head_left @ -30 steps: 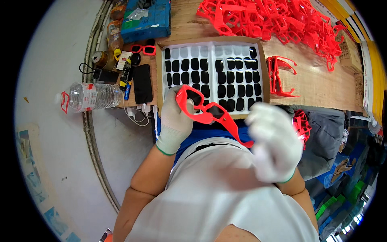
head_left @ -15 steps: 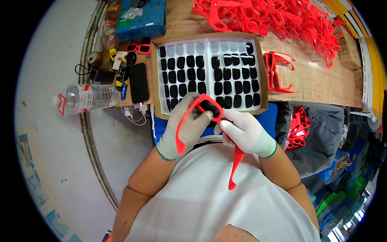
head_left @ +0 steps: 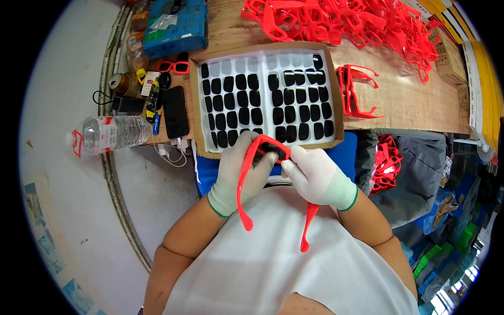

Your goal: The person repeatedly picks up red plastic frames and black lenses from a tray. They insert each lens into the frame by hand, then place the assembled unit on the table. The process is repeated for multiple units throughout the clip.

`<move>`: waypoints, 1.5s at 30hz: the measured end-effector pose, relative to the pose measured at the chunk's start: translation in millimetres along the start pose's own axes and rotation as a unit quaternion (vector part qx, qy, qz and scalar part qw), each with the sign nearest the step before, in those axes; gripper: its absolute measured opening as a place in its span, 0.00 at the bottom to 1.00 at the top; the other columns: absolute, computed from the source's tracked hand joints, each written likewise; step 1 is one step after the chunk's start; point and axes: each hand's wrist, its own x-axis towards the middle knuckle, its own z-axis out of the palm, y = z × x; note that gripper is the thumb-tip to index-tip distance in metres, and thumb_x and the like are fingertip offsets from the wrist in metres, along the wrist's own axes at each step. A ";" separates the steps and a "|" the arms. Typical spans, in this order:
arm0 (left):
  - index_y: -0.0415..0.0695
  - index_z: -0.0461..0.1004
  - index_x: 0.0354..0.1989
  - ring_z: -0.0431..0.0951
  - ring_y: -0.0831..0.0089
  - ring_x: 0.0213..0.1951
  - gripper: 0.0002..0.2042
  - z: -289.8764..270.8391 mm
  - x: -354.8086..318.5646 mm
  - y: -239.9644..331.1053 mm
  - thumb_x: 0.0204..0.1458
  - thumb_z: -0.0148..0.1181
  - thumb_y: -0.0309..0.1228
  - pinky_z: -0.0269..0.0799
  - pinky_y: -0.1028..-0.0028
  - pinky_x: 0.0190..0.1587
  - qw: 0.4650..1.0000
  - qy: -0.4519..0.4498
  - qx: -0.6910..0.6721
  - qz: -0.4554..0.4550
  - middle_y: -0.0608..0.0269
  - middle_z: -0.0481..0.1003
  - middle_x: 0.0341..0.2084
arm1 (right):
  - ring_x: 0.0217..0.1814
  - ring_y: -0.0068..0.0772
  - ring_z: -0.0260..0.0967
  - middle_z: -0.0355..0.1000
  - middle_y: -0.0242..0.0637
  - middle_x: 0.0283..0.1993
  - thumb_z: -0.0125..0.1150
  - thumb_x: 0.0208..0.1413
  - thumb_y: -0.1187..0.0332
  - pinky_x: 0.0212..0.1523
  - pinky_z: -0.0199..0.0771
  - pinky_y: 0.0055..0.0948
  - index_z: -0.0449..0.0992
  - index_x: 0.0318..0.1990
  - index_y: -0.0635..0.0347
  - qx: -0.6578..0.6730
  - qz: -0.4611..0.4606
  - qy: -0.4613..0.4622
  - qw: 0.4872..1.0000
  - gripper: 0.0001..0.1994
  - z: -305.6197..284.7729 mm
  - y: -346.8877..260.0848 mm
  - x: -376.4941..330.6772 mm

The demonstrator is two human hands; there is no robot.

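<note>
The long wooden workbench [head_left: 420,105] carries a heap of red plastic glasses frames [head_left: 341,23] at its far edge and a shallow cardboard tray [head_left: 195,113] of dark oval lenses [head_left: 273,107] near the person. Over the last second the red plastic glasses frame [head_left: 262,157] has come down from above the tray to just past its near edge, close to the chest, temples pointing back at the body. The left hand [head_left: 241,176], white-gloved, wraps its fingers round the frame's left side; the right hand [head_left: 315,176] pinches the front, where a dark lens now sits. My guess is that a lens is being seated.
</note>
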 end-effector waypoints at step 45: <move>0.33 0.68 0.56 0.71 0.71 0.58 0.18 -21.7 7.4 1.6 0.56 0.58 0.22 0.63 0.67 0.64 0.956 -0.130 -0.253 0.070 0.52 0.71 0.57 | 0.33 0.38 0.74 0.71 0.42 0.41 0.48 0.64 0.72 0.38 0.76 0.31 0.53 0.68 0.64 0.182 0.000 -0.111 0.977 0.25 -16.9 -11.2 -23.5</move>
